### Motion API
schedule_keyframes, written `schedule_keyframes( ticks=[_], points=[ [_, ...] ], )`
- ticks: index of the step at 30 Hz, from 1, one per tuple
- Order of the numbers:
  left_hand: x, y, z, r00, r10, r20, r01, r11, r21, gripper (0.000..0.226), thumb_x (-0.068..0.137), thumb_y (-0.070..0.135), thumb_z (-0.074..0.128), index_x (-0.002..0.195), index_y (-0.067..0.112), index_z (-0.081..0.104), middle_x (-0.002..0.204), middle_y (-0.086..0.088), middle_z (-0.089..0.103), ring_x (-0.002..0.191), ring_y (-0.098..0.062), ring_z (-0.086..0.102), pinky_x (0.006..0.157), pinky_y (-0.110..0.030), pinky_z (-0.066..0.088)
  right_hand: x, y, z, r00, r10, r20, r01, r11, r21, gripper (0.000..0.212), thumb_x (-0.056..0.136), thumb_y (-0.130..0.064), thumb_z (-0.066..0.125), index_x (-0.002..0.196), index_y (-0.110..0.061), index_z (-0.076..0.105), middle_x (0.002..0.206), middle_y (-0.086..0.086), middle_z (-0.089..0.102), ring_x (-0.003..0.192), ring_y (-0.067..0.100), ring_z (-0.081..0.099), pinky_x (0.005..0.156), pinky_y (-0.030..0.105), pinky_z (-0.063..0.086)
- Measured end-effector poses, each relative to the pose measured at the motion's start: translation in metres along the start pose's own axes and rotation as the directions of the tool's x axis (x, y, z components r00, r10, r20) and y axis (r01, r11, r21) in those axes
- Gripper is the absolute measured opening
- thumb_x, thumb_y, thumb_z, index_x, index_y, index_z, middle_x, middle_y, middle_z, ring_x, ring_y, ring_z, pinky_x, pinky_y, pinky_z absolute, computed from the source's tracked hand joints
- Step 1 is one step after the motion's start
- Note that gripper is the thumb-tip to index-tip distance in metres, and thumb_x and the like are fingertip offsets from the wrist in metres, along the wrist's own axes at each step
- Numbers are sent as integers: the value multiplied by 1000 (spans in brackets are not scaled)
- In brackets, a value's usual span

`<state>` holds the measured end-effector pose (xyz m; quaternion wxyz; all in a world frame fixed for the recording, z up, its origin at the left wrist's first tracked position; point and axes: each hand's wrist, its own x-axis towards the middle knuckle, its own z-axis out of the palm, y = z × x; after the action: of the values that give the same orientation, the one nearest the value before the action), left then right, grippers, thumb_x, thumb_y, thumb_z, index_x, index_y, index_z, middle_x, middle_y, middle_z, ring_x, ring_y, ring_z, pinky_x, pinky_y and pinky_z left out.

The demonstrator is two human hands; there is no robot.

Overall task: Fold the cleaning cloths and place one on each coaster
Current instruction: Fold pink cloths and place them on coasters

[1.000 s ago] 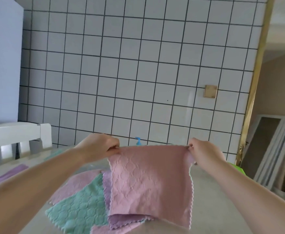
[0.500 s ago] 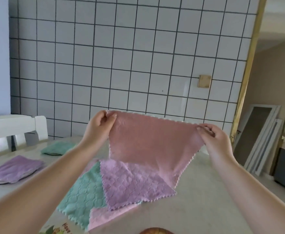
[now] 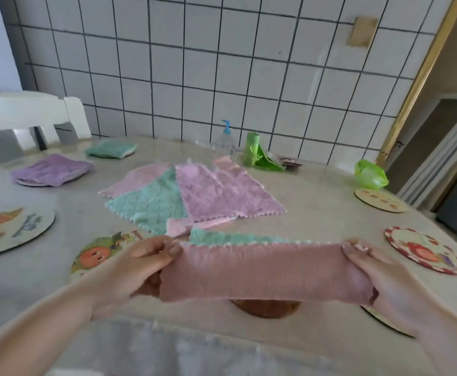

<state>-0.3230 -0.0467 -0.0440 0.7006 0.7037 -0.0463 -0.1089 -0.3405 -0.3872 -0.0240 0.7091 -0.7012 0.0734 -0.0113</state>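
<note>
A pink cloth (image 3: 259, 272) stretches between my left hand (image 3: 143, 264) and my right hand (image 3: 371, 270), folded into a long band just above the table's near edge. Each hand pinches one end. Behind it lies a loose pile of cloths (image 3: 194, 196): purple, green and pink. A folded purple cloth (image 3: 52, 169) and a folded green cloth (image 3: 110, 149) each rest on a coaster at the far left. Bare round coasters lie at the left (image 3: 10, 232), near my left hand (image 3: 94, 256), at the right (image 3: 422, 249) and far right (image 3: 379, 200). A brown coaster (image 3: 265, 308) peeks out under the pink cloth.
A clear pump bottle (image 3: 226, 139), a green bag roll (image 3: 254, 154) and a green plastic bag (image 3: 369, 175) stand along the table's back by the tiled wall. A white chair (image 3: 29, 115) is at the far left. A doorway opens on the right.
The pink cloth, held up spread open before, is now folded into a narrow band and lowered toward the near edge of the table. The view has tilted down onto the table.
</note>
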Motion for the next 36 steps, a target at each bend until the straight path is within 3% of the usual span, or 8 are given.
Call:
schedule_keyframes(
  ticks=[5,9,12,15,19,28,32,36],
  points=[
    [-21,-20,5,993,-122,-2,122,990,66,26,91,25,53,66,16,55,50,5,47,39,-6,44,35,-18,36,-19,36,-10,989,150,-1,-150,987,-56,14,87,-19,56,84,-6,62,74,3,64,69,11,62,56,27,45],
    [-25,-22,3,987,-149,60,141,983,120,30,89,29,54,61,21,61,57,2,54,47,-10,51,40,-21,39,-26,43,-14,967,242,83,-228,963,-147,42,74,-25,63,93,10,49,85,11,54,84,21,48,64,31,34],
    [-16,-27,-1,999,-48,17,41,959,280,24,88,31,55,66,25,59,55,10,55,51,-5,52,48,-22,42,-14,43,-14,987,158,39,-138,941,-309,20,88,-24,59,78,-6,60,75,10,63,73,19,60,68,33,42],
    [1,-31,-10,991,131,-22,-99,840,533,2,84,33,61,83,33,59,56,13,58,53,-3,50,58,-29,42,5,45,-10,1000,8,-19,-16,890,-455,17,91,-26,57,77,-19,64,75,1,64,72,15,59,67,32,41],
    [22,-38,-13,974,225,-25,-161,764,625,30,87,25,61,115,31,50,52,15,51,46,0,44,51,-16,32,30,51,-1,996,-89,-26,62,850,-523,15,91,-24,56,80,-18,63,72,2,61,67,15,54,65,31,37],
    [47,-38,-17,985,170,-11,-113,699,706,65,88,34,57,142,38,20,93,11,59,74,0,55,68,-17,40,70,56,3,997,-79,-16,49,746,-665,13,90,-24,57,78,-20,62,70,-4,62,65,16,55,64,31,37],
    [54,-39,-18,987,163,8,-111,635,765,66,90,31,55,142,40,15,74,9,48,56,-5,46,56,-21,34,76,57,1,999,-51,-18,26,743,-669,14,90,-24,57,78,-20,63,74,-6,62,66,14,56,65,30,38],
    [63,-42,-20,992,127,12,-87,605,791,67,90,28,54,142,39,13,80,4,51,60,-10,47,61,-25,38,79,56,3,998,-54,-29,21,747,-665,14,90,-21,58,77,-18,64,70,1,63,66,18,55,64,30,37]
  ],
)
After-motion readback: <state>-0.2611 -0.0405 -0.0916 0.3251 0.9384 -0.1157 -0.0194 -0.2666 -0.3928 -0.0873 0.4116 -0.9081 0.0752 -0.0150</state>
